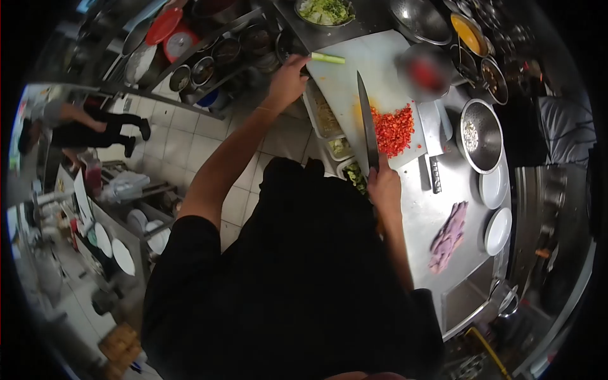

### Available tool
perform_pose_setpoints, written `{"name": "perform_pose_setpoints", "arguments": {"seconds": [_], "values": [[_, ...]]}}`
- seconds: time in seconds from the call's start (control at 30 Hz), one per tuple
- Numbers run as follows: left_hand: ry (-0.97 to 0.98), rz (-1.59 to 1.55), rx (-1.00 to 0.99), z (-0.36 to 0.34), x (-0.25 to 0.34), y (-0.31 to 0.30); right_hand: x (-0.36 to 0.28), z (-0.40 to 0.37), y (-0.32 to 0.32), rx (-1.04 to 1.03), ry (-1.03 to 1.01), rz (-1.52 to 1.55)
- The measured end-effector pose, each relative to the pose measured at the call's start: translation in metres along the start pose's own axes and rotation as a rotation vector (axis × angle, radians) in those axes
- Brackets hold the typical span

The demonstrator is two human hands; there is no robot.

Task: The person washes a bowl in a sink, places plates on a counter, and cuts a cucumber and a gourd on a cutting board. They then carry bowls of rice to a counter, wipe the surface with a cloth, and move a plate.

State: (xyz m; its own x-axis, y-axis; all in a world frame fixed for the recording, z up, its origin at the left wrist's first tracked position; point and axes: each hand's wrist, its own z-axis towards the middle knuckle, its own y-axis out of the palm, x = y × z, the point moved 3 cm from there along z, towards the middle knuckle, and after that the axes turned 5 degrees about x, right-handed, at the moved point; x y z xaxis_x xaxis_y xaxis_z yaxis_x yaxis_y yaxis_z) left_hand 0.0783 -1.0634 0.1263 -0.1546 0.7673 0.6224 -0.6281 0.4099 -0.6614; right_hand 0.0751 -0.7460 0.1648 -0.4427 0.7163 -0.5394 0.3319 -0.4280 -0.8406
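My left hand [288,82] is stretched out over the far left side of the white cutting board [342,82]. Its fingers are closed at the near end of a pale green vegetable stalk [328,58]. In my right hand [385,183] is the handle of a long chef's knife [367,120], its blade pointing away from me over the board. Just right of the blade lies a heap of chopped red chili [394,132]. A second knife, a cleaver [433,136], rests beside the board with its black handle toward me.
A bowl of chopped greens [324,11] stands at the back. Metal colanders [479,136] and white plates [498,231] line the right side. A purplish cloth [448,237] lies on the steel counter [421,209]. Food trays [324,114] sit along the near edge. Another person [82,123] is at far left.
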Motion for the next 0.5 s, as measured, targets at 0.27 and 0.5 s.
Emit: {"name": "perform_pose_setpoints", "arguments": {"seconds": [0.27,0.5], "values": [[0.310,-0.141,-0.366,0.088,-0.026,0.079,-0.050,0.059,0.031,0.076,0.141,-0.166],[0.447,-0.356,-0.525,0.115,-0.029,0.091,-0.095,0.067,0.049,0.026,0.419,-0.215]]}}
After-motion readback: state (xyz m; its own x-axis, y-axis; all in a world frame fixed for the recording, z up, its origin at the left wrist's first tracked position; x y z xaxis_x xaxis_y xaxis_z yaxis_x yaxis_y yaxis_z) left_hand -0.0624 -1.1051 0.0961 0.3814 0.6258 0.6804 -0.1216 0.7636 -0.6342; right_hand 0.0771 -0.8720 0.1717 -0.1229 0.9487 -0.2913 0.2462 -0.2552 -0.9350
